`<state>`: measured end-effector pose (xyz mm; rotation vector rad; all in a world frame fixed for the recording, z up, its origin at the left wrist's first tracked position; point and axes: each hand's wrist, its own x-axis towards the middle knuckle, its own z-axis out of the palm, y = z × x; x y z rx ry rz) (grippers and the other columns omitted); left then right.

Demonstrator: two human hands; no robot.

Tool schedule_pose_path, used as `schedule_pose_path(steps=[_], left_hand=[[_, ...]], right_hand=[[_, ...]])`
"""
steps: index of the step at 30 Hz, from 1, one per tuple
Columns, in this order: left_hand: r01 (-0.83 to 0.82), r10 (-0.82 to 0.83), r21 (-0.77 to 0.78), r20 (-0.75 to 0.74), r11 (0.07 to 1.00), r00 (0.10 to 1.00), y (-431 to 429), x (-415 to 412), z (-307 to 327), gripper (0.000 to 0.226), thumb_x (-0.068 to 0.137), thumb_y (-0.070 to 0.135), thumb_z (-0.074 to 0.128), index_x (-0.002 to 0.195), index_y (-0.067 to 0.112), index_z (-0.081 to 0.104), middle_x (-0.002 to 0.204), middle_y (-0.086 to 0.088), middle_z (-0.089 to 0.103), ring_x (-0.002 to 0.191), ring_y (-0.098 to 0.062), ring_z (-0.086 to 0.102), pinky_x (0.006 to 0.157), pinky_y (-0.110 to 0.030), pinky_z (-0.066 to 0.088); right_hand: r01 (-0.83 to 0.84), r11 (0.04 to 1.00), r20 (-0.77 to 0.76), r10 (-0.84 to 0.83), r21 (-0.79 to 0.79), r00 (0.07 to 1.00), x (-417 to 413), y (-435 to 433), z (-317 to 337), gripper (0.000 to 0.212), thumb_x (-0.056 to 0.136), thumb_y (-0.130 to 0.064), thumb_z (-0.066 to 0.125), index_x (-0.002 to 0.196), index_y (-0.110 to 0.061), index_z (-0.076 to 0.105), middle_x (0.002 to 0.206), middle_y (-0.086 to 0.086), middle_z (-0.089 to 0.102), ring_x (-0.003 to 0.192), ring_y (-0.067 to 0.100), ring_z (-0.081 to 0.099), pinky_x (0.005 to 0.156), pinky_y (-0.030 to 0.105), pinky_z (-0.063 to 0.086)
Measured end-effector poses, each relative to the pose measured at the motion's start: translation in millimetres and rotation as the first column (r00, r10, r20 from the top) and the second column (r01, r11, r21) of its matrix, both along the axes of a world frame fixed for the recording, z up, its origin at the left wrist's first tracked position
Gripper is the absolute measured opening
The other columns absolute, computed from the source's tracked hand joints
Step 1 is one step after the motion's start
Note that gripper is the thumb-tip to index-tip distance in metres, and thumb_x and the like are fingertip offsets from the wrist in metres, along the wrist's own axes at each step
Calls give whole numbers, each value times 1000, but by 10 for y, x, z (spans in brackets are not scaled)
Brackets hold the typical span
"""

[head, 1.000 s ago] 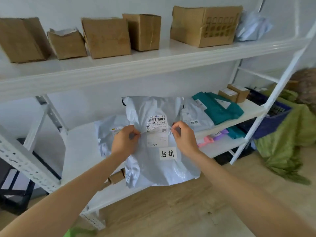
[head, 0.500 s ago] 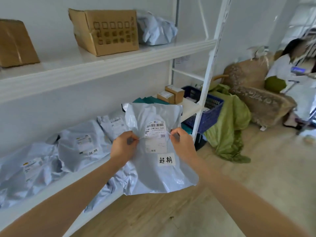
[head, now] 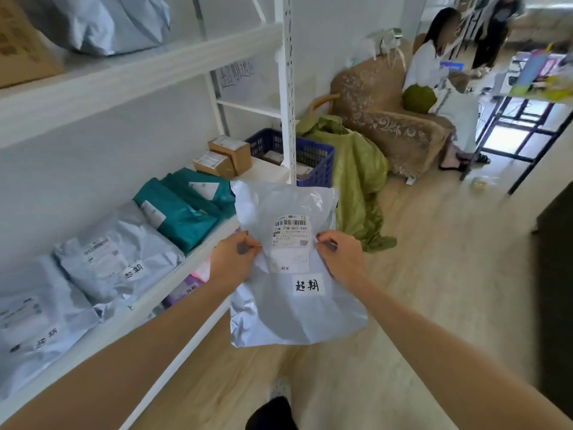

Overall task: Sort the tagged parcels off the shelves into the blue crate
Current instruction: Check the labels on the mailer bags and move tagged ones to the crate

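Fingers [head: 245, 247], left hand [head: 232, 263] and right hand [head: 340, 258], pinch parcel [head: 288, 308] edges; floor [head: 434, 274] seems open.

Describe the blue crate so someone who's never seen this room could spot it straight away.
Follow the white metal shelving to the perforated upright post at its far end. The blue plastic crate sits right behind that post, between two small brown cardboard boxes on the shelf and a crumpled olive-green sack. It alone is dark blue with lattice walls.
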<state>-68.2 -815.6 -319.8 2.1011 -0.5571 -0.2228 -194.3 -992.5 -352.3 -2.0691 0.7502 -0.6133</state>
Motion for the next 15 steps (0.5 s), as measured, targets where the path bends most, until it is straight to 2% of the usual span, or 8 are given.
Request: schedule_pose_path(steps=[3,4,7,9,11,13,15], left_hand=[[71,-71,-11,3,997,997,-447,117,-74,9,81,4,69,79,13,69,79,11,62,74,-5,56,64,0,37],[79,-79,-15,11,997,997,-553,152,-82,9,81,4,69,81,12,69,79,12,61,74,-3,54,64,1,37],[127,-126,-45,24,991,992,-1032,373,-115,10,80,4,70,80,13,67,77,13,61,73,-1,54,64,0,36],[166,-165,-71,30,984,986,-1379,544,-123,10,80,1,70,80,11,67,79,14,60,74,0,53,65,2,35],[183,-181,-88,33,979,983,-1723,740,-143,8,80,1,70,81,8,69,86,10,62,80,-6,55,67,3,34],[175,-173,-84,29,981,985,-1981,889,-148,5,80,1,71,85,2,71,93,6,60,86,-9,54,68,4,34],[176,-177,-101,2,979,984,-2242,1081,-192,8,80,0,71,87,-2,72,97,6,60,88,-10,54,68,6,34]], right_hand=[[55,998,1,-55,15,998,41,-376,-41,11,86,-9,67,94,-6,72,102,6,71,88,13,62,82,15,44],[68,997,-6,-68,19,998,58,-466,-36,11,86,-10,66,95,-6,72,102,5,71,87,11,60,81,14,44],[116,993,-10,-116,4,993,185,-889,-23,12,88,-10,65,96,-6,72,101,4,70,85,9,57,70,1,37],[135,991,-32,-135,1,990,310,-1205,-1,13,89,-12,64,98,-7,71,101,2,69,85,8,58,67,0,37],[155,988,-59,-154,10,986,460,-1533,30,13,89,-13,65,99,-9,72,102,1,70,87,10,59,69,5,39],[158,987,-80,-158,-2,984,588,-1787,76,13,89,-14,64,98,-9,72,104,1,70,92,14,62,77,15,43],[157,987,-97,-158,-20,983,746,-2050,116,13,89,-12,64,98,-9,73,104,2,71,94,15,63,80,17,43]])
